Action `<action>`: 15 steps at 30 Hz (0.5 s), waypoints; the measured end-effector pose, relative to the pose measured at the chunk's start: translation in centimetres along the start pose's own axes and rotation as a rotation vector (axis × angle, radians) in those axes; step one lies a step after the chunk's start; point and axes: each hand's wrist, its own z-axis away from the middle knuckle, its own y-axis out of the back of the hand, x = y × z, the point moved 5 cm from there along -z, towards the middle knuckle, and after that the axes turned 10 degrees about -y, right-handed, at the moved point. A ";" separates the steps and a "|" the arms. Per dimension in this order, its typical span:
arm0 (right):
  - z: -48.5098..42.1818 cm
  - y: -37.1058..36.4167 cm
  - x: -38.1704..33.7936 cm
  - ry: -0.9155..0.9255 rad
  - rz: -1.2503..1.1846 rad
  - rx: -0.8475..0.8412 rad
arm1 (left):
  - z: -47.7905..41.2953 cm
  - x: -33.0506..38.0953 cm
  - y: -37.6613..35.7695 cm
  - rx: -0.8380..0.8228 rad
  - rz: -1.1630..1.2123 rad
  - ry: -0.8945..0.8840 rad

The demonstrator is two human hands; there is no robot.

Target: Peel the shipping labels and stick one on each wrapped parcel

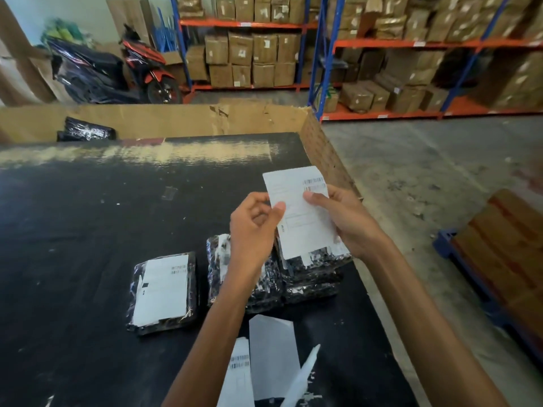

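Both hands pinch one label [302, 212] above the parcel stack: left hand [254, 227] on its left edge, right hand [342, 221] on its right. To peel cleanly, split a corner and draw the backing off slowly, keeping the sheet flat. One parcel [163, 292] on the tabletop [88, 215] is already labelled; the stack [308, 277] waits. Loose backings [271, 356] clutter the near edge.

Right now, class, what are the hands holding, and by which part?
A shipping label: left hand pinches its left edge, right hand grips its right edge.
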 end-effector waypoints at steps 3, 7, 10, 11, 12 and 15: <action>-0.7 2.1 0.5 0.004 0.058 0.069 | -1.0 -1.3 -1.8 0.013 -0.051 0.002; -2.3 4.7 0.9 0.043 0.234 0.195 | -1.7 -3.4 -4.0 0.015 -0.155 0.033; -3.8 6.1 1.3 0.079 0.381 0.309 | -2.2 -5.4 -5.1 0.049 -0.235 0.064; -4.3 6.5 1.5 0.099 0.417 0.345 | -2.3 -5.9 -5.3 0.059 -0.272 0.067; -4.8 6.8 1.7 0.114 0.450 0.374 | -2.4 -6.3 -5.5 0.064 -0.306 0.070; -6.1 7.4 2.7 0.128 0.576 0.447 | -2.6 -7.4 -5.7 0.057 -0.389 0.060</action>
